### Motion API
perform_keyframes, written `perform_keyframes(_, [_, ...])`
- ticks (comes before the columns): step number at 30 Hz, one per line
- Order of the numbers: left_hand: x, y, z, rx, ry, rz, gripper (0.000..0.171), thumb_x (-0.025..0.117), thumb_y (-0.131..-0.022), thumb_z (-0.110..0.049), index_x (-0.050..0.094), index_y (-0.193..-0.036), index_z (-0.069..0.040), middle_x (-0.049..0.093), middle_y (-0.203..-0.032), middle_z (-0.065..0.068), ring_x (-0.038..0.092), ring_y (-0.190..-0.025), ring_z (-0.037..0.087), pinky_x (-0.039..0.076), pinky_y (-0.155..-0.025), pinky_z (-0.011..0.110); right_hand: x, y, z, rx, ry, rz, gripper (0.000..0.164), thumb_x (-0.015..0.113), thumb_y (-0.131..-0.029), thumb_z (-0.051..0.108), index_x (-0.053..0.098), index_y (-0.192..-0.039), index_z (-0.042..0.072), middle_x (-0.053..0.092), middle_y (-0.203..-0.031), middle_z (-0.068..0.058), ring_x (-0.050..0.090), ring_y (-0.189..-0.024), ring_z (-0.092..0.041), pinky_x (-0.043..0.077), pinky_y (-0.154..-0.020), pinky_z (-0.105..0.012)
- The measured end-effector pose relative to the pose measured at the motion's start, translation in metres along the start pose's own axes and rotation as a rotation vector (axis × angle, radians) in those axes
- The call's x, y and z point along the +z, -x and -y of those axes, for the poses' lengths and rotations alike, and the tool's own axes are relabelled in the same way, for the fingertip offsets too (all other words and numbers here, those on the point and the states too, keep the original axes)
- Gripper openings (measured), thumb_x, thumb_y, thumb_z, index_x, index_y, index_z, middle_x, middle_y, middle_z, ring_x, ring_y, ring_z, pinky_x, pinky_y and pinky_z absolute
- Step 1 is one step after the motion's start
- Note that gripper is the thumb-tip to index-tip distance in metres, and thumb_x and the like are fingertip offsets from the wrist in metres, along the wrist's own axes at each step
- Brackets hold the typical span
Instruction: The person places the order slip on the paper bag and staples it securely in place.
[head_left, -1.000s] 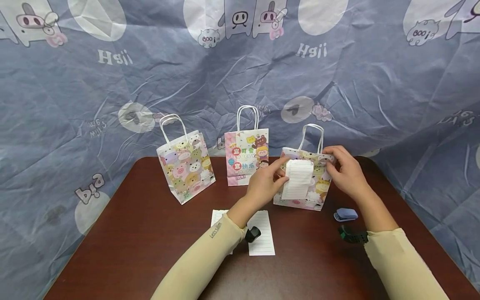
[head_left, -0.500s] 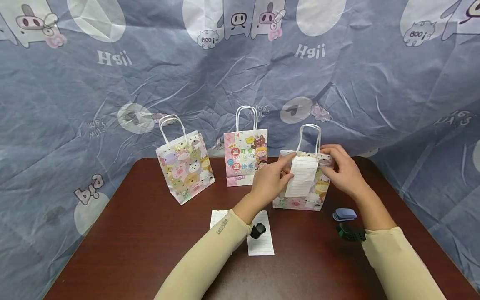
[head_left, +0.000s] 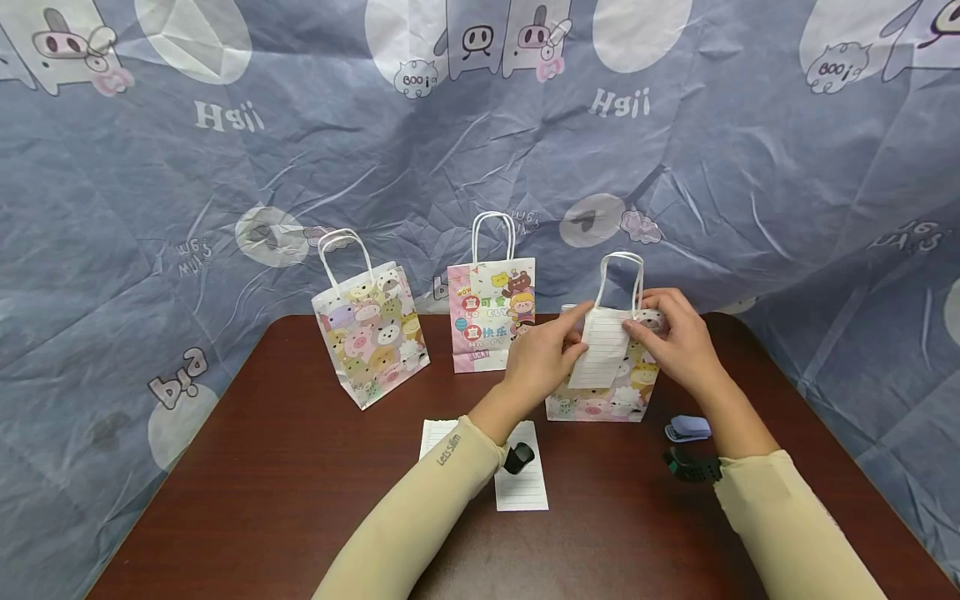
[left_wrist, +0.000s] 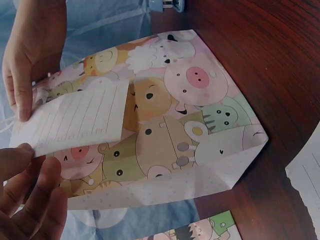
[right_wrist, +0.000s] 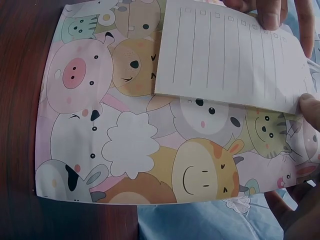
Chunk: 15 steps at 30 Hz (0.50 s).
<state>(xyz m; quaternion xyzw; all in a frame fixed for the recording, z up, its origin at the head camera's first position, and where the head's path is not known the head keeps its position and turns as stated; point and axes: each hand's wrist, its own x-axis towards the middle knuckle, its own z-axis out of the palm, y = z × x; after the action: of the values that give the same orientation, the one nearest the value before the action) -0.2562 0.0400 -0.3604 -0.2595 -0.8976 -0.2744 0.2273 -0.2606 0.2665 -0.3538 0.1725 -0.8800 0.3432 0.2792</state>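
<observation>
On the right of the table stands a paper gift bag with cartoon animals and white handles. A lined paper slip lies against its upper front. With thumb and fingers my left hand pinches the slip's left edge. My right hand grips the bag's top right edge, thumb on the slip's upper right corner and fingers behind the bag. In the right wrist view the slip covers part of the animal print. The slip's lower end stands off the bag in the left wrist view.
A small blue stapler lies beside the bag on the brown table. Further left stand a pink-and-white gift bag and another animal-print bag. More lined slips lie in front, partly under the left forearm.
The slip has shifted right and up to the bag's top edge, moved by my left hand. My right thumb has come left onto the slip's corner.
</observation>
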Motion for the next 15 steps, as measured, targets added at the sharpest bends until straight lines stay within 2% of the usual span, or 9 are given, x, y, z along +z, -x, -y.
perform_keyframes(2, [-0.001, 0.000, 0.001, -0.009, 0.005, -0.003, 0.062, 0.075, -0.091, -0.029, 0.049, -0.146, -0.035, 0.075, -0.091, -0.017, 0.067, -0.073, 0.002, 0.041, -0.051, 0.019, 0.001, 0.000, 0.001, -0.008, 0.000, 0.002, 0.021, 0.075, -0.089, 0.010, 0.061, -0.100, -0.001, 0.059, -0.123, -0.014, 0.052, -0.102, -0.016, 0.037, -0.074, -0.008])
perform_keyframes(4, [-0.002, -0.001, 0.003, -0.011, 0.013, -0.035, 0.059, 0.075, -0.090, -0.030, 0.052, -0.144, -0.034, 0.074, -0.086, -0.016, 0.064, -0.068, 0.002, 0.038, -0.048, 0.018, 0.001, 0.000, 0.001, -0.012, -0.001, 0.002, 0.021, 0.075, -0.089, 0.010, 0.061, -0.100, -0.001, 0.060, -0.123, -0.014, 0.049, -0.099, -0.009, 0.037, -0.073, -0.007])
perform_keyframes(7, [-0.003, -0.002, 0.008, -0.010, 0.057, -0.141, 0.052, 0.077, -0.089, -0.033, 0.059, -0.137, -0.031, 0.066, -0.079, -0.012, 0.056, -0.062, 0.003, 0.033, -0.047, 0.017, 0.002, -0.001, 0.002, -0.012, -0.003, 0.001, 0.021, 0.075, -0.089, 0.010, 0.061, -0.100, -0.001, 0.060, -0.123, -0.014, 0.046, -0.096, 0.001, 0.037, -0.072, -0.006])
perform_keyframes(9, [-0.002, -0.005, 0.011, 0.010, 0.110, -0.215, 0.047, 0.078, -0.087, -0.033, 0.064, -0.131, -0.027, 0.060, -0.085, -0.006, 0.053, -0.068, 0.007, 0.036, -0.051, 0.018, 0.002, 0.000, 0.001, -0.003, -0.006, 0.000, 0.021, 0.075, -0.089, 0.010, 0.061, -0.101, 0.000, 0.060, -0.123, -0.013, 0.046, -0.093, 0.006, 0.038, -0.071, -0.004])
perform_keyframes(12, [0.002, -0.009, 0.018, 0.044, 0.251, -0.254, 0.040, 0.080, -0.086, -0.028, 0.068, -0.124, -0.022, 0.056, -0.110, 0.002, 0.056, -0.096, 0.014, 0.048, -0.073, 0.024, 0.002, 0.000, 0.001, 0.009, -0.018, 0.005, 0.021, 0.075, -0.090, 0.010, 0.061, -0.102, 0.000, 0.059, -0.123, -0.013, 0.048, -0.089, 0.010, 0.039, -0.070, -0.001])
perform_keyframes(15, [0.008, -0.011, 0.023, 0.065, 0.418, -0.196, 0.034, 0.078, -0.088, -0.020, 0.068, -0.121, -0.019, 0.049, -0.136, 0.008, 0.051, -0.124, 0.022, 0.047, -0.098, 0.034, 0.002, 0.001, 0.001, 0.012, -0.025, 0.008, 0.020, 0.074, -0.090, 0.010, 0.061, -0.102, -0.001, 0.059, -0.123, -0.014, 0.049, -0.086, 0.010, 0.040, -0.068, -0.001])
